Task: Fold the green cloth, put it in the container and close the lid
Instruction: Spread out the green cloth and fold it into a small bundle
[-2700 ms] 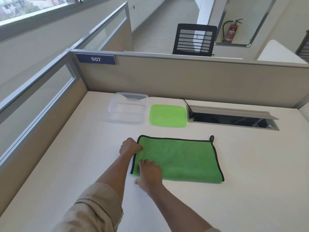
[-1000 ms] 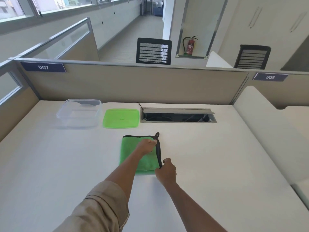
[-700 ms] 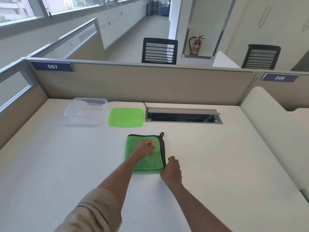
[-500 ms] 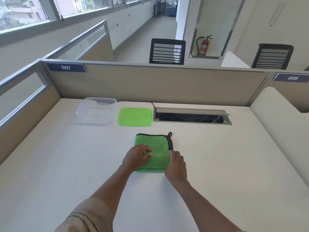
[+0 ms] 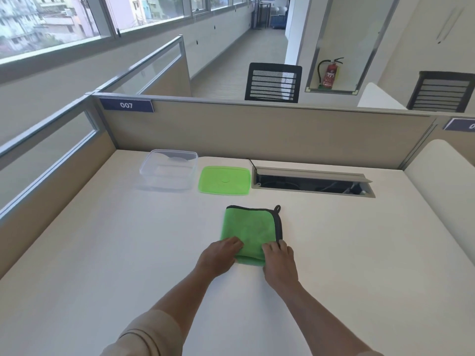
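Note:
The green cloth, edged in black with a small loop at its far right corner, lies folded into a small square on the white desk. My left hand rests on its near left corner and my right hand on its near right corner, fingers curled over the near edge. Whether they pinch the cloth or only press on it I cannot tell. Farther back stands the clear plastic container, open, and right beside it the green lid lies flat.
An open cable tray is sunk into the desk right of the lid. Beige partition walls close the desk at the back and left. A rounded white divider bounds the right side.
The wide cloth was folded in half from left to right. Since then both hands have slid back from its middle and right edge to its near corners.

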Tool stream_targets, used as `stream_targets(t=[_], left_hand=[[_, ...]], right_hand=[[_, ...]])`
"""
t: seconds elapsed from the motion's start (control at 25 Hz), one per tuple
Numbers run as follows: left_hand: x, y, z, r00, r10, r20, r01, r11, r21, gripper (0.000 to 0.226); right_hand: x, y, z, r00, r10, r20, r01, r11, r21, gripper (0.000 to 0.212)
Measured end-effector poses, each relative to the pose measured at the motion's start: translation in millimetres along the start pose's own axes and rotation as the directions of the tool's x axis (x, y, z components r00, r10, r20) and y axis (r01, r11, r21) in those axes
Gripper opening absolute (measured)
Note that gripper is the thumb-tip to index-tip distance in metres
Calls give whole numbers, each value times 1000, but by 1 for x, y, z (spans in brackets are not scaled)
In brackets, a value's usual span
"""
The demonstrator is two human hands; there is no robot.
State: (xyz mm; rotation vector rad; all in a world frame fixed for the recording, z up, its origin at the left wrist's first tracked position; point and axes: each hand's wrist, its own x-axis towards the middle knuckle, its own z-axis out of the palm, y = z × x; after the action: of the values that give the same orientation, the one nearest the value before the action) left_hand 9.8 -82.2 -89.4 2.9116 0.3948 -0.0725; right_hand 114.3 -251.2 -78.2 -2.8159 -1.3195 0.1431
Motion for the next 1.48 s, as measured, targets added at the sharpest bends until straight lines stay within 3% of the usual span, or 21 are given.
stream_targets(t=[0.12,0.28,0.44,0.52,0.68,0.76,0.88,0.96,1.08,1.2,1.48], left_hand=[[2,9,-9,999,-39,-5,39,998,41,18],[0,6,-19,996,-72,46,76,992,-97,11],[-11,-4,-24,996,-75,38,80,982,-170,7],[-17,-13,-24,997,-72,3,72,980,-183,23],[-24,-31,-20,986,-14,164,42,986,-163,91],[-24,-37,-18,978,19,206,2,995,-101,98],[-22,-37,-13,986,22,167,-3,994,-112,74],[-22,-34,-14,991,-114,70,129,950,-283,45],[-14,-37,-21,953,-303,28,271,803,-531,19],[-2,-36,-26,916,-400,23,326,711,-623,15],[34,-34,-28,829,-554,77,487,645,-589,29]], right_hand=[[2,0,-3,999,-49,-5,49,996,-70,43],[5,3,-7,998,-37,-52,32,995,-99,54],[12,13,-11,994,-68,-81,65,997,-34,48],[16,17,-14,997,-36,-75,42,996,76,47],[20,32,-20,999,45,7,-44,933,358,38],[20,36,-19,997,58,45,-73,879,471,28],[23,41,-18,993,106,51,-116,805,583,22],[27,45,-16,990,132,45,-131,765,631,22],[36,48,-12,980,192,48,-167,671,722,22],[47,48,-10,969,242,57,-195,601,775,21],[76,48,-13,923,378,72,-287,551,784,24]])
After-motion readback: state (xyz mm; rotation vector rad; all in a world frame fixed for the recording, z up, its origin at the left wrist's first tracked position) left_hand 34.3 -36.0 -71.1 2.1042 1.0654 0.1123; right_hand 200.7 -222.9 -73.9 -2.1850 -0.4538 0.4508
